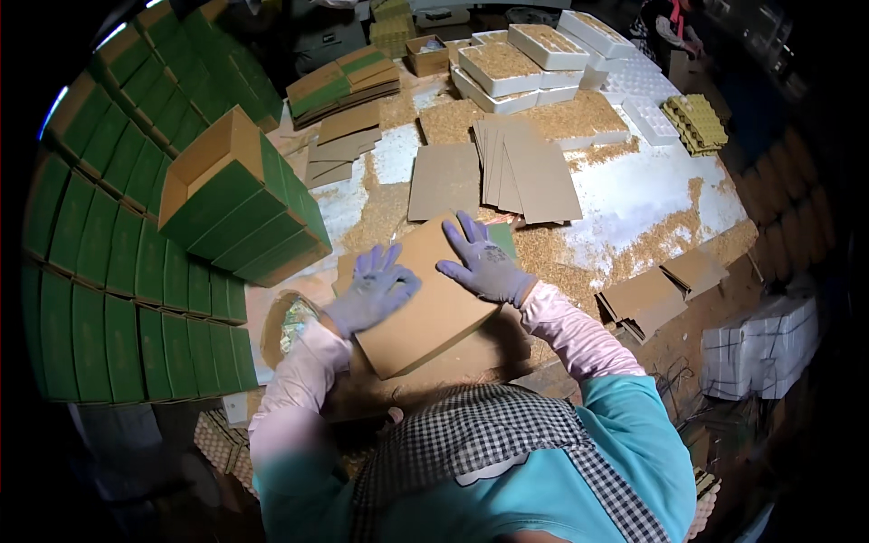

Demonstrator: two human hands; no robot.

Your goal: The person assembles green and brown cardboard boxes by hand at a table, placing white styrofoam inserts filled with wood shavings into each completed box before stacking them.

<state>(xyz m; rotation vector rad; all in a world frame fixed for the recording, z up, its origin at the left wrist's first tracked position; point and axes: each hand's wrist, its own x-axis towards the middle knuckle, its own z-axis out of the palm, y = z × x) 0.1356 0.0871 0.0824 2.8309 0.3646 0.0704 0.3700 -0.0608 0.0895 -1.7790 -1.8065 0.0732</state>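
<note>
In front of me a brown cardboard box [425, 317] lies on the table with a plain face up. My left hand [373, 291], in a purple-grey glove, rests on its left side with the fingers spread. Across the far right part of that face lies my right hand [489, 264], gloved alike, thumb and fingers apart. Neither hand is wrapped round anything. Green cardboard [501, 237] shows just beyond the box, by my right fingers. Next to my left wrist is a round container [274, 330] with crumpled, coloured wrapping inside.
Green boxes [109, 335] are stacked along the left, with an open-topped green stack [244, 217] nearer. Cardboard sheets [525, 172] lie beyond my hands. White foam trays [502, 72] hold brown shavings at the back. Yellow egg trays [695, 125] stand right; another person [674, 32] is at far right.
</note>
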